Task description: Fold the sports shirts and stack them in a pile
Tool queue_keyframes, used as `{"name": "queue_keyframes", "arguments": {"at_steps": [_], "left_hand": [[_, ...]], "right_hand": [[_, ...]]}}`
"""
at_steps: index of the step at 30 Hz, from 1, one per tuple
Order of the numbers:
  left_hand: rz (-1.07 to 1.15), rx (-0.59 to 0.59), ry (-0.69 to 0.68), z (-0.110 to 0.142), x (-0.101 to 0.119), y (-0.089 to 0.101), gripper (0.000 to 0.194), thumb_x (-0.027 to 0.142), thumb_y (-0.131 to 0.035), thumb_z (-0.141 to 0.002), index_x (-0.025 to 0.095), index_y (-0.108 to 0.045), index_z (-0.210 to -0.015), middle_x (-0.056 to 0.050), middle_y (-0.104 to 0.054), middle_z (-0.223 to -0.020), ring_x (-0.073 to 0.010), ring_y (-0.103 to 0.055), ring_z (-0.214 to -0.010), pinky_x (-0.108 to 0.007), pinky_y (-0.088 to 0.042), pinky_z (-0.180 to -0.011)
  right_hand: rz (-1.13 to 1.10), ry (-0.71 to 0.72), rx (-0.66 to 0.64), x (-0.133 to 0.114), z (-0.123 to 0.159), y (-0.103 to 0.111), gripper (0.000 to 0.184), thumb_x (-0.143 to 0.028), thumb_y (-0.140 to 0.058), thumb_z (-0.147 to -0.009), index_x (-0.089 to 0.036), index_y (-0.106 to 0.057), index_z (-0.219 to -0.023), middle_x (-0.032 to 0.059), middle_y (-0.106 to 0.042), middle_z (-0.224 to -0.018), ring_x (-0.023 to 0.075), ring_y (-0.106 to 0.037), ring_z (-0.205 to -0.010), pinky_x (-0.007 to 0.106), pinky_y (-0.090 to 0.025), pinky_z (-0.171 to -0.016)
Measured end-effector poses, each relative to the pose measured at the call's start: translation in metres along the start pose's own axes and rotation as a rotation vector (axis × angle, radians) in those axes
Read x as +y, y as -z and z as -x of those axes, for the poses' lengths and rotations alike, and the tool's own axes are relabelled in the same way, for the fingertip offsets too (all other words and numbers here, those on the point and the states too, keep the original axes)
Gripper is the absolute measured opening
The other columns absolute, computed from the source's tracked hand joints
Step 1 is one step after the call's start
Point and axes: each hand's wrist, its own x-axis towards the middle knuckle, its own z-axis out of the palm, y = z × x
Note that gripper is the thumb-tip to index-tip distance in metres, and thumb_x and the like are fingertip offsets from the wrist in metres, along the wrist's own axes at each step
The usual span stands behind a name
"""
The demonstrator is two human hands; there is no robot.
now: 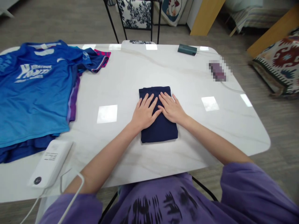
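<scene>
Purple short-sleeved shirt (163, 188), black streaky print (141, 208) across front

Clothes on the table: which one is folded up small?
The navy cloth, lying flat under the left hand and right hand. The bright blue shirt is spread out instead, atop other clothes.

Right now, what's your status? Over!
Left hand, right hand: both palm-down on cloth. Cloth: dark blue, folded, on table. Shirts: off left, not touching it.
</scene>
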Motion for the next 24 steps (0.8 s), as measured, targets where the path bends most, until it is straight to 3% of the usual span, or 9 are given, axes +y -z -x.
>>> {"name": "queue_keyframes", "arguments": {"at_steps": [4,7,10,13,15,17,21,24], "left_hand": [[-0.012,-0.053,0.028,-0.001,0.0,-0.015,0.074,0.058,-0.038,-0.12,0.016,-0.04,-0.181,-0.013,-0.031,-0.191,-0.0349,-0.023,-0.18,-0.057,-0.014,-0.147],[-0.049,0.017,0.024,0.014,0.016,0.004,0.079,0.06,-0.044,-0.118,0.011,-0.041,-0.179,-0.02,-0.033,-0.189,-0.0394,-0.025,-0.178,-0.061,-0.014,-0.146],[-0.028,-0.002,-0.092,0.054,0.047,0.032,0.082,0.069,-0.063,-0.109,0.013,-0.054,-0.168,-0.023,-0.056,-0.171,-0.0424,-0.052,-0.157,-0.059,-0.037,-0.132],[-0.028,-0.112,-0.254,0.096,0.077,0.045,0.057,0.057,-0.074,-0.105,0.018,-0.068,-0.146,-0.017,-0.071,-0.142,-0.0354,-0.067,-0.125,-0.049,-0.05,-0.105],[-0.073,-0.124,-0.291,0.111,0.091,0.04,0.038,0.041,-0.071,-0.107,0.019,-0.07,-0.138,-0.015,-0.072,-0.134,-0.0329,-0.067,-0.119,-0.047,-0.049,-0.097],[-0.107,-0.1,-0.294,0.112,0.098,0.03,0.031,0.032,-0.067,-0.108,0.019,-0.071,-0.136,-0.014,-0.073,-0.131,-0.0318,-0.067,-0.118,-0.046,-0.049,-0.095],[-0.132,-0.052,-0.301,0.093,0.102,0.009,0.02,0.031,-0.065,-0.11,0.019,-0.075,-0.123,-0.012,-0.077,-0.119,-0.0298,-0.069,-0.11,-0.044,-0.049,-0.088],[-0.137,-0.03,-0.343,0.082,0.107,-0.001,0.015,0.021,-0.062,-0.11,0.019,-0.076,-0.106,-0.009,-0.078,-0.103,-0.0267,-0.07,-0.098,-0.041,-0.048,-0.08]], "right_hand": [[0.011,-0.033,-0.03,0.006,-0.001,-0.017,0.07,-0.046,-0.035,-0.119,-0.021,-0.033,-0.185,0.0107,-0.028,-0.192,0.0334,-0.023,-0.179,0.064,-0.007,-0.148],[0.022,-0.166,0.038,0.014,-0.004,-0.013,0.078,-0.056,-0.04,-0.118,-0.016,-0.032,-0.184,0.0182,-0.032,-0.189,0.0397,-0.03,-0.175,0.065,-0.021,-0.144],[-0.011,-0.439,0.11,0.03,-0.015,0.003,0.084,-0.068,-0.045,-0.114,-0.009,-0.045,-0.174,0.0283,-0.047,-0.175,0.0462,-0.047,-0.161,0.063,-0.04,-0.134],[-0.129,-0.561,-0.011,0.047,-0.036,0.021,0.073,-0.076,-0.048,-0.111,-0.015,-0.072,-0.142,0.0242,-0.07,-0.151,0.0424,-0.066,-0.141,0.058,-0.05,-0.124],[-0.185,-0.549,-0.1,0.052,-0.05,0.029,0.063,-0.075,-0.055,-0.108,-0.019,-0.075,-0.129,0.0199,-0.076,-0.143,0.039,-0.071,-0.133,0.053,-0.054,-0.119],[-0.194,-0.525,-0.109,0.049,-0.06,0.03,0.054,-0.066,-0.062,-0.107,-0.02,-0.07,-0.134,0.0178,-0.076,-0.146,0.0382,-0.071,-0.135,0.054,-0.053,-0.12],[-0.21,-0.489,-0.035,0.034,-0.061,0.024,0.05,-0.049,-0.059,-0.111,-0.019,-0.055,-0.151,0.0191,-0.074,-0.149,0.0395,-0.069,-0.14,0.06,-0.047,-0.127],[-0.275,-0.466,-0.003,0.033,-0.051,0.022,0.053,-0.047,-0.054,-0.115,-0.017,-0.045,-0.157,0.0218,-0.074,-0.148,0.0395,-0.071,-0.135,0.056,-0.053,-0.121]]}}
